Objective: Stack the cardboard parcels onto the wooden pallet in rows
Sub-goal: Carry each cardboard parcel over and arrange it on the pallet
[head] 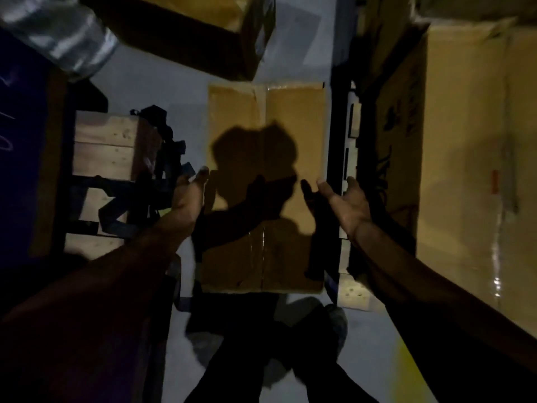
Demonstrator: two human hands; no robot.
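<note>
A brown cardboard parcel (290, 112) with a taped centre seam lies flat-side up in the middle of the head view, my shadow across it. My left hand (188, 196) is at its left edge, palm turned inward, fingers straight. My right hand (347, 203) is at its right edge, palm also inward and fingers spread, thumb near the cardboard. Neither hand curls round the parcel; whether they touch it I cannot tell. Pale wooden pallet blocks (106, 146) show at the left, with dark straps (162, 158) draped over them.
A tall cardboard box (465, 146) fills the right side, with a pale wooden block (353, 292) at its foot. Another box (203, 30) hangs at the top. A clear plastic-wrapped bundle (61, 33) sits top left. My shoe (337, 321) stands on the grey floor (162, 82).
</note>
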